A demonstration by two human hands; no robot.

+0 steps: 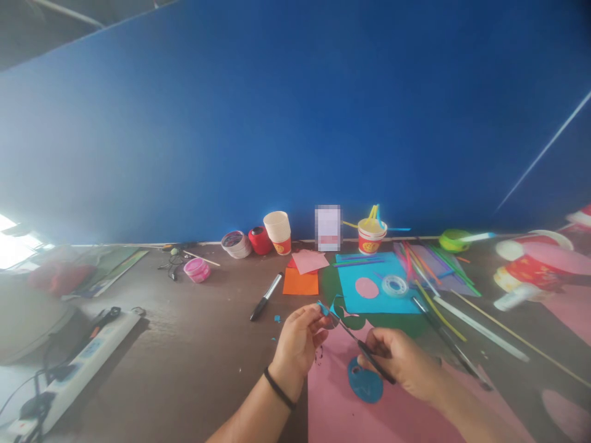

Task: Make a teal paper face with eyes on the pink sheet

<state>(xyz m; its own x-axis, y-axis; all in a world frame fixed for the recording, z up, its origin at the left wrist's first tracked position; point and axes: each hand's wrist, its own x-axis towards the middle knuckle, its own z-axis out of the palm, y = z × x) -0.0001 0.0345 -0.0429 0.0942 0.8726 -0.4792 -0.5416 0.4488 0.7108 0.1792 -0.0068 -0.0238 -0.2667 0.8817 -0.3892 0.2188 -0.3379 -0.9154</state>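
My left hand (302, 341) pinches a small blue paper piece (324, 309) between thumb and fingertips. In my right hand (401, 357) are black-handled scissors (364, 351), their blades pointing up and left to the blue piece. Whether the blades touch it I cannot tell. Under the scissors, a blue oval cutout (365, 383) with a small round opening lies on a large pink sheet (341, 421). Just beyond my fingers is a curled blue paper scrap (339, 304). A tiny blue scrap (277, 319) rests on the table left of my left hand.
Beyond my hands are a blue sheet (351, 271), a tape roll (394, 285), orange paper (300, 283) and a marker (266, 296). Paper cups (278, 231) stand by the blue wall (295, 123). Sticks (480, 326) lie right; a power strip (87, 363) lies left.
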